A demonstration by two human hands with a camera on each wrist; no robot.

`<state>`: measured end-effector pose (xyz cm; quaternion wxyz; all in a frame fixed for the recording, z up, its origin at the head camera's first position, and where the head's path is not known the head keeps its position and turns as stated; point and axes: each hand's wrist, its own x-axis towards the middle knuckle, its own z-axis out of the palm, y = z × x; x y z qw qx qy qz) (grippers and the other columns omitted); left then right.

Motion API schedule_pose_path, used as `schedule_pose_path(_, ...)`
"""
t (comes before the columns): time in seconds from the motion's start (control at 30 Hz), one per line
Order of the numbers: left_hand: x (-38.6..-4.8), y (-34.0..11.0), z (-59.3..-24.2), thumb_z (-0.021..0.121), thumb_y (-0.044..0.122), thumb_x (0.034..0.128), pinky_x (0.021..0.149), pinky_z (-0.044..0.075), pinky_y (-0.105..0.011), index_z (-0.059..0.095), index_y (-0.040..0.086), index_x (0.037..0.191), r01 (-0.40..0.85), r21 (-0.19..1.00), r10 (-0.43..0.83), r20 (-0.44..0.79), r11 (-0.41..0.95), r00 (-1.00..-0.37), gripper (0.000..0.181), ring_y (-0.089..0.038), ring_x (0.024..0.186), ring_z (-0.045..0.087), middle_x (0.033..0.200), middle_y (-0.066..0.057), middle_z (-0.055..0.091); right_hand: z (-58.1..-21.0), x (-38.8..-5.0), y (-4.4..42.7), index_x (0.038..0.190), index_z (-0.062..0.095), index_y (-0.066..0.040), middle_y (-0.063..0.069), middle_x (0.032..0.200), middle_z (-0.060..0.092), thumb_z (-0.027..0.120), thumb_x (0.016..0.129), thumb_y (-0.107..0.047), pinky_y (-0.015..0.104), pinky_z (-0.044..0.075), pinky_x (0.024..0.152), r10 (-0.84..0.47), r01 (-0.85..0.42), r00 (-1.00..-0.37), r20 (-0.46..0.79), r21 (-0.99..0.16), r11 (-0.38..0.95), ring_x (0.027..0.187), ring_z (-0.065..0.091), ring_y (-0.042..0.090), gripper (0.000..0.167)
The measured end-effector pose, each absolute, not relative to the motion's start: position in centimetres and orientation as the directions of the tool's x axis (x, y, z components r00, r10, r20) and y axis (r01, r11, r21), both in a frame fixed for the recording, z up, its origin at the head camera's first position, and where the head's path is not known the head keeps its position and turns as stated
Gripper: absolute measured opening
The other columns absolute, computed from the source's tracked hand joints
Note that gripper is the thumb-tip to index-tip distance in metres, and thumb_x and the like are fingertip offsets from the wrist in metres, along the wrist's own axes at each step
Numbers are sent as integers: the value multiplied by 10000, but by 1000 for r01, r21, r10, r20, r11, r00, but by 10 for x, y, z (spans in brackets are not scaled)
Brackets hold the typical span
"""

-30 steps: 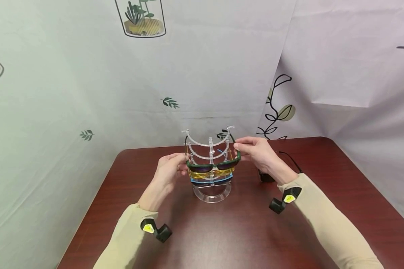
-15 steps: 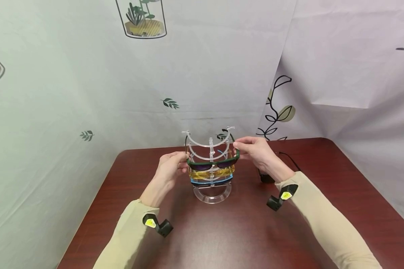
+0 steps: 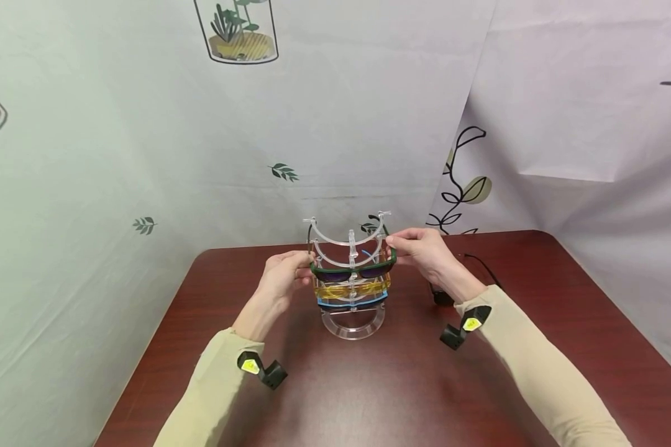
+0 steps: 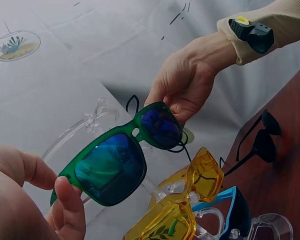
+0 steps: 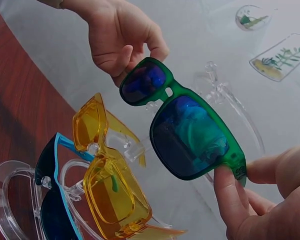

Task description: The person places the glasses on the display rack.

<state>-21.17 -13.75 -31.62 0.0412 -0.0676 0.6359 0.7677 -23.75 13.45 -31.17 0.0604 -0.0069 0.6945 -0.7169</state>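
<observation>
Your left hand [image 3: 281,277] and right hand [image 3: 426,253] pinch green sunglasses [image 3: 333,274], the table [image 3: 363,391] extending either side; only wrist views show teal lenses [image 4: 110,169].

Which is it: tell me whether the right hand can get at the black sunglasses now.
Probably not yet: the right hand is pinching the green sunglasses, though the black sunglasses lie nearby on the table.

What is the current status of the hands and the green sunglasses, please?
Left hand and right hand pinch green sunglasses at opposite ends. Held above yellow pair on clear stand. No obstruction seen.
</observation>
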Motion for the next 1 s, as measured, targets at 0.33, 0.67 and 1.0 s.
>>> schedule_pose_path(0.33, -218, -138, -316, 562, -4, 906, 512, 469, -163, 603, -147, 1112, -148, 969, -3, -151, -197, -988, 254, -74, 560, 563, 722, -6, 654, -312, -242, 133, 1159, 617, 123, 129, 1013, 650, 674, 959, -76, 272, 597, 726, -77, 97, -993, -93, -994, -55, 800, 659, 143, 288)
schedule_pose_path(0.67, -221, -138, -323, 563, -7, 911, 510, 469, -157, 597, -160, 1136, -156, 968, -4, -160, -196, -987, 274, -70, 557, 560, 728, -9, 648, -316, -245, 131, 1160, 610, 126, 91, 942, 655, 655, 972, -73, 276, 599, 719, -74, 96, -993, -93, -995, -36, 771, 666, 147, 277)
schedule_pose_path(1.0, -222, -139, -326, 567, -1, 916, 516, 468, -161, 577, -168, 1175, -145, 972, 8, -146, -185, -989, 308, -71, 571, 561, 735, -4, 637, -320, -245, 129, 1159, 606, 141, 116, 954, 663, 646, 976, -69, 293, 601, 744, -66, 96, -993, -93, -994, -50, 817, 687, 189, 281)
